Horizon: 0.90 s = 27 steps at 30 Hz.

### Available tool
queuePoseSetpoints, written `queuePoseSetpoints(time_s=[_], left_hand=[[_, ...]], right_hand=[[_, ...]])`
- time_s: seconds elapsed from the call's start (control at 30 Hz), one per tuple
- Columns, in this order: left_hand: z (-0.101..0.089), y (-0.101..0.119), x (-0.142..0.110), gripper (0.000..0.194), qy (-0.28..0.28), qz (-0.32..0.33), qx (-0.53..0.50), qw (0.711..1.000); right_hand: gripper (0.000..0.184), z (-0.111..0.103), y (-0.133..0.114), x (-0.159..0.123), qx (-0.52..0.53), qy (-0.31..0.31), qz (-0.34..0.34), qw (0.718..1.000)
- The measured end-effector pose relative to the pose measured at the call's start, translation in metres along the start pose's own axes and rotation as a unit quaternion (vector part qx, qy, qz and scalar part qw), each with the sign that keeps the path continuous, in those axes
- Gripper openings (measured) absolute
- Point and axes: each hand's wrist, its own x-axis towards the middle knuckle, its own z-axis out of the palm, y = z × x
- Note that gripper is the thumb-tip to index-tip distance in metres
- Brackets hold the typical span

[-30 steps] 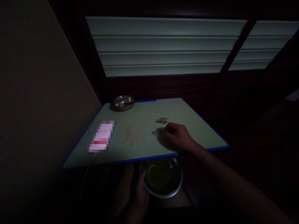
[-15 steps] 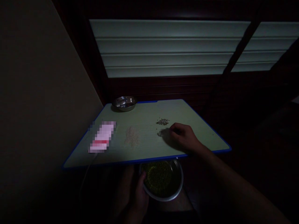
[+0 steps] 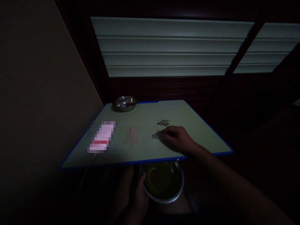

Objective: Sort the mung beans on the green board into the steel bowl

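I'm pinching a small translucent piece (image 3: 156,136) in the right hand (image 3: 176,138), its fingers curled in against the thumb with little gap showing. The piece is lying low over the near half of the pale green tabletop (image 3: 191,120); I'm not making out in this dimness what it is, or whether its tip is touching the surface. Just beyond it a cluster of dark seeds (image 3: 163,122) is sitting, and to its left a patch of pale grains (image 3: 132,136) is spreading.

Below the near edge, the left hand (image 3: 140,192) is gripping a metal bowl (image 3: 177,181) of greenish grains (image 3: 159,178), thumb at the rim; its other fingers are hiding from me, so I'm not telling how tightly they are wrapping. A leg (image 3: 175,207) is showing beneath.

I'm judging the step in hand as handling the piece beside the seeds while steadying the bowl; the next move seems to be calling for a light pinch and a level bowl.

Farther out, a pixelated pink item (image 3: 103,136) is lying at left, a cable (image 3: 88,168) trailing from it, and a shallow metal dish (image 3: 127,108) is standing at the far left corner.
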Motion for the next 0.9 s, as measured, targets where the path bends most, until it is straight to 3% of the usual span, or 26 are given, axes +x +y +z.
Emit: queuePoseSetpoints(time_s=[0.17,0.3,0.67,0.9], left_hand=[[0.006,0.025,-0.007,0.062,0.001,0.054,0.082,0.995],[0.011,0.036,-0.009,0.054,0.005,0.08,0.077,0.994],[0.011,0.011,-0.01,0.053,0.04,-0.006,-0.028,0.999],[0.007,0.012,-0.005,0.061,0.027,0.024,-0.018,0.999]], right_hand=[[0.019,-0.005,-0.001,-0.001,0.005,0.063,0.022,0.998],[0.016,-0.009,0.0,-0.002,0.003,0.103,0.048,0.994],[0.014,-0.012,-0.005,-0.003,-0.023,0.09,0.064,0.994],[0.013,-0.012,-0.004,-0.003,-0.015,0.099,0.079,0.992]])
